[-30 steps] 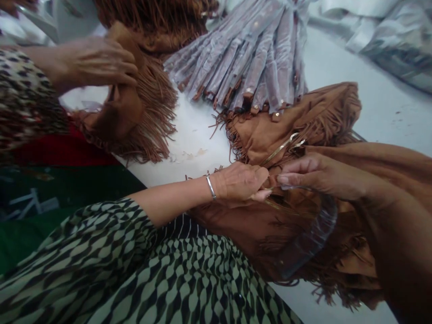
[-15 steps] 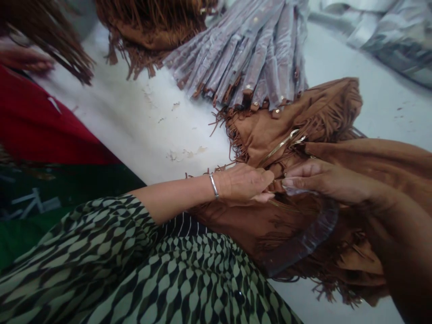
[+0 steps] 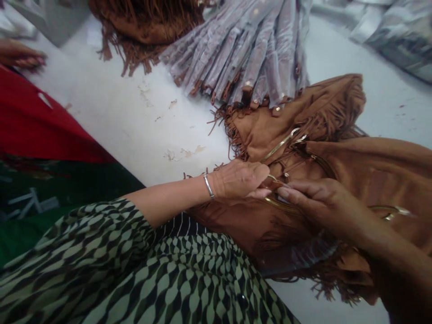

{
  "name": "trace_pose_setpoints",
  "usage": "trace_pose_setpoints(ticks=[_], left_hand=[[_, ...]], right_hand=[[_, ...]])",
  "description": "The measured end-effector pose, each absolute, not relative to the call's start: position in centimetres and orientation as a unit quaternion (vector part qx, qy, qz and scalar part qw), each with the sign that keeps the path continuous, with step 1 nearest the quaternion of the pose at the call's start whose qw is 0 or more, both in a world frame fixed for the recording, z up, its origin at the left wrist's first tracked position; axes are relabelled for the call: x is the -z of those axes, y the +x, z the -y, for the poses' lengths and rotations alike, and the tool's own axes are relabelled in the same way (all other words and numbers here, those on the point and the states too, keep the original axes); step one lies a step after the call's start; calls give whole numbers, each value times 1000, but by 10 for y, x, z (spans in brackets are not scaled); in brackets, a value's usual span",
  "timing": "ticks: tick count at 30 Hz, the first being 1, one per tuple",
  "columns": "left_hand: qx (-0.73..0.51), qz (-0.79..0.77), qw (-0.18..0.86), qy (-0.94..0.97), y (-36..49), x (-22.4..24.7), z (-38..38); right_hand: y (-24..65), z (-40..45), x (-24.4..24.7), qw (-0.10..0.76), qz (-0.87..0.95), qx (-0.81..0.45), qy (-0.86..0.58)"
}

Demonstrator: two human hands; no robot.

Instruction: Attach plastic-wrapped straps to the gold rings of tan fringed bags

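Note:
A brown fringed suede bag (image 3: 232, 225) lies in front of me, with gold metal trim on it. My left hand (image 3: 241, 180), a silver bracelet at its wrist, is closed at the bag's gold ring (image 3: 272, 179). Just right of it, my right hand (image 3: 310, 195) pinches the small brown leather tab end of a strap; the fingertips partly hide it. The plastic-wrapped strap (image 3: 297, 258) curves below my right hand over the bag's fringe. Both hands almost meet above the bag.
Many plastic-wrapped straps (image 3: 236, 58) lie fanned out beyond another brown fringed bag (image 3: 280, 119). More fringed bags (image 3: 145, 27) sit at the back left of the white table (image 3: 128, 117). Another person's hand (image 3: 23, 55) is at far left.
My right hand has turned and shifted slightly down, and the wrapped strap hangs lower. The gold ring between my hands shows more. At left, the other person's brown fringed piece has left view.

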State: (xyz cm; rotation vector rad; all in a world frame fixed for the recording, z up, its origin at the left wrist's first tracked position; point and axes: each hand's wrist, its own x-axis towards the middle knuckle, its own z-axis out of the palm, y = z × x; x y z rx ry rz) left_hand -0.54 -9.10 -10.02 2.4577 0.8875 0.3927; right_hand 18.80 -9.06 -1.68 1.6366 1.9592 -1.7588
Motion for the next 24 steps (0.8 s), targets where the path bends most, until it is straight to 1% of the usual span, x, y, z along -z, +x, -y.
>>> trace_pose_setpoints(ticks=[2, 4, 7, 11, 14, 17, 20, 22, 24], left_hand=[[-161, -361, 276, 876, -7, 98, 93], [-180, -393, 307, 848, -10, 95, 95], [-200, -395, 353, 824, -12, 91, 99], [-179, -432, 370, 803, -11, 91, 102], [-158, -421, 374, 811, -8, 91, 97], [-111, -343, 403, 841, -6, 89, 84], [-103, -326, 404, 848, -4, 86, 68], [-117, -339, 415, 837, -2, 89, 59], [-123, -355, 444, 814, 1, 97, 51]], right_hand=[[191, 90, 17, 16, -609, 587, 533], [194, 88, 19, 15, -555, 633, 539], [194, 81, 20, 12, -483, 688, 542], [187, 71, 16, 25, -466, 697, 545], [185, 61, 12, 50, -503, 686, 524], [188, 43, 10, 107, -570, 670, 463], [194, 21, 14, 150, -621, 645, 420], [197, 8, 20, 139, -654, 610, 425], [200, 0, 28, 94, -698, 539, 462]])
